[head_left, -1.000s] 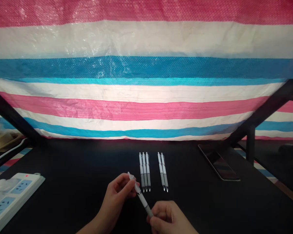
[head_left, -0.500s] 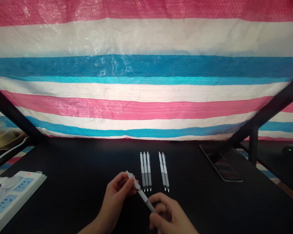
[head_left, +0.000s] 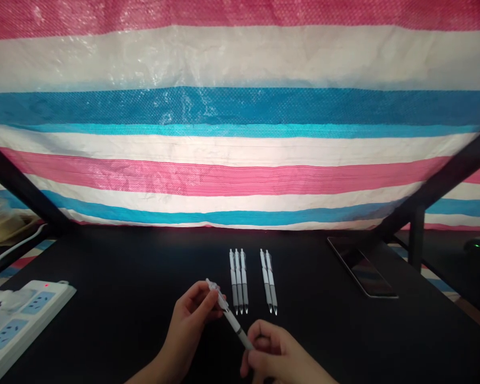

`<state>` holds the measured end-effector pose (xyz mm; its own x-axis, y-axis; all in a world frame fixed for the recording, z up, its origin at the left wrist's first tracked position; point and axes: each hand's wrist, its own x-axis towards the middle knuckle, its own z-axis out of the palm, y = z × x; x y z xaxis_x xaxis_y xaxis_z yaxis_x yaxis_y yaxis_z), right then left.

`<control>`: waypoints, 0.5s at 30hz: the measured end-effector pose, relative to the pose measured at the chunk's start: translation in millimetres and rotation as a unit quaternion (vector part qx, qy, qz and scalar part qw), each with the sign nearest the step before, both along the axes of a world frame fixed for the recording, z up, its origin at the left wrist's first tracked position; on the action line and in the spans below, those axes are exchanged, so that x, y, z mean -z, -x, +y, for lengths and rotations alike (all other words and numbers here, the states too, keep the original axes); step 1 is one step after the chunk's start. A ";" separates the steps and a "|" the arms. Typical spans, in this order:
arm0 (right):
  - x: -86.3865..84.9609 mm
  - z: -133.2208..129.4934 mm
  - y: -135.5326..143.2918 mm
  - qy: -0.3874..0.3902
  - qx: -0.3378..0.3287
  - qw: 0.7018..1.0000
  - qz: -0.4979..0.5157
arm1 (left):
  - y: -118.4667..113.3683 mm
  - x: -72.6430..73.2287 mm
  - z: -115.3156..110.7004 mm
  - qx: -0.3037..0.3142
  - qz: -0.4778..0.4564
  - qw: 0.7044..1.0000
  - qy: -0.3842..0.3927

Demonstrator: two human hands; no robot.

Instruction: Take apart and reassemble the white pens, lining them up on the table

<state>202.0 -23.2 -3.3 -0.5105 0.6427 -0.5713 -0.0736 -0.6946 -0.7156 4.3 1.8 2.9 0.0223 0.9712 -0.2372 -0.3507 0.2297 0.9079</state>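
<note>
A white pen with a grey grip (head_left: 232, 321) slants between my two hands, its clip end up to the left. My left hand (head_left: 196, 309) pinches the clip end between thumb and fingers. Around the lower, grey end curl the fingers of my right hand (head_left: 274, 349), which hide the tip. Beyond my hands, three similar pens (head_left: 239, 280) lie side by side on the black table (head_left: 144, 277), tips toward me. A pair of the same pens (head_left: 268, 281) lies a little to their right.
On the right lies a dark phone (head_left: 362, 266). A white power strip (head_left: 28, 320) with a plugged-in cable sits at the left. Black frame bars (head_left: 432, 186) slope at both sides. A striped plastic sheet (head_left: 240, 149) hangs behind the table.
My right hand has shifted slightly to the right and its fingers have closed more around the grip end. My left hand and the pens on the table stay put.
</note>
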 end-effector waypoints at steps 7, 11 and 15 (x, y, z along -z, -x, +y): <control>-4.8 0.5 -0.3 0.006 -0.010 1.000 0.018 | -0.7 -2.4 0.5 -0.004 0.003 1.000 0.006; -4.4 -1.3 0.8 0.017 -0.002 1.000 0.012 | -0.5 -1.9 -0.1 -0.005 0.001 1.000 0.000; -1.2 -1.9 0.5 0.000 0.002 1.000 -0.003 | 0.3 0.6 0.0 -0.007 0.002 1.000 0.000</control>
<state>201.5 -25.1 -2.1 -0.5041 0.6456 -0.5737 -0.0728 -0.6936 -0.7166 4.0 1.8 2.3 0.0068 0.9714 -0.2372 -0.3500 0.2245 0.9094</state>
